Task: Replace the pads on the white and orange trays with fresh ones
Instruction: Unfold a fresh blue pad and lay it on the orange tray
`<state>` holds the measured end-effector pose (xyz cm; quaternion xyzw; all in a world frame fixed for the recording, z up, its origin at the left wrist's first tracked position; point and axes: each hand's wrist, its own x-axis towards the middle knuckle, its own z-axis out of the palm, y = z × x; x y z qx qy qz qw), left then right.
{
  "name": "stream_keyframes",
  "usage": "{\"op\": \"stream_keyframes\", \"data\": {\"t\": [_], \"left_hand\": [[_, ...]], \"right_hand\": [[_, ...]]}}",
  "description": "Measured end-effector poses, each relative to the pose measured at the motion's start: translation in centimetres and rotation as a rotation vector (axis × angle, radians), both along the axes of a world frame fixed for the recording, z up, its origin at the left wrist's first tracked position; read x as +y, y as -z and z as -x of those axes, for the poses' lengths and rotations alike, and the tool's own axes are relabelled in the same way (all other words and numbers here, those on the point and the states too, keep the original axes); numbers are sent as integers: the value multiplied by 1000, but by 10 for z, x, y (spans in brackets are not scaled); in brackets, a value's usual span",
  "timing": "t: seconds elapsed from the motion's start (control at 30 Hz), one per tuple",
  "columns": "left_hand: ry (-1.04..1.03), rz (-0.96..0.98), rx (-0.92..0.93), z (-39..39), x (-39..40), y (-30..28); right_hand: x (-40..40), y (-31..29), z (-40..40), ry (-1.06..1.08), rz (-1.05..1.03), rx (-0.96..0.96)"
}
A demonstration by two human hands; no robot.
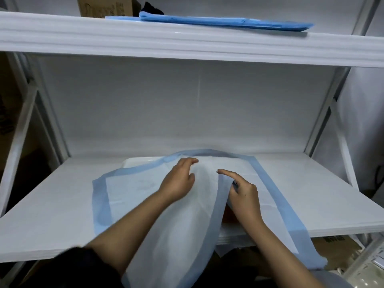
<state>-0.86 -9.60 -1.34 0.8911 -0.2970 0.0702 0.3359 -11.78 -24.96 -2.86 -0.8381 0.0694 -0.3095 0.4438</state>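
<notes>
Pad (pixel 135 190) hides white tray (pixel 133 162); L hand (pixel 178 181) flat on it, R hand (pixel 243 192) pinches fold; folded pads (pixel 226 21) on shelf above.

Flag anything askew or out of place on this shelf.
The blue-bordered pad is not flat: it is rumpled, folded over itself between the left hand and right hand, and its near end hangs off the shelf edge. The white tray is mostly covered.

Both forearms are bare, no watch, rings or gloves on the left hand (pixel 178 179) or the right hand (pixel 243 190). There's a dark, nearly black sleeve (pixel 83 265) bunched up around the left elbow. The right arm shows no sleeve at all up to the frame edge.
</notes>
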Motion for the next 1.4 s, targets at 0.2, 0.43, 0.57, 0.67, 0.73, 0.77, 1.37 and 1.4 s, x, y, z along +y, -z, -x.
{"op": "stream_keyframes", "data": {"t": [0.2,0.43,0.57,0.67,0.73,0.77,1.37,1.4], "left_hand": [[161,-387,26,-53,-31,-25],[200,-482,-135,-62,-66,-27],[128,-426,-233,-69,-49,-28],[72,-291,-258,-73,-24,-32],[49,-206,-324,-70,-9,-36],[42,-168,-366,-67,0,-38],[-220,-198,-938,-35,49,-97],[-225,-195,-954,-34,47,-100]], "right_hand": [[-17,-22,12,-70,-36,-103],[-45,-52,34,-143,5,-195],[-59,-61,38,-95,-66,-234],[-65,-64,33,-36,-195,-295],[-69,-67,28,-11,-286,-335],[-70,-69,25,-7,-330,-348],[-88,-122,-26,-134,-638,-114],[-91,-124,-27,-169,-708,-101]]}}
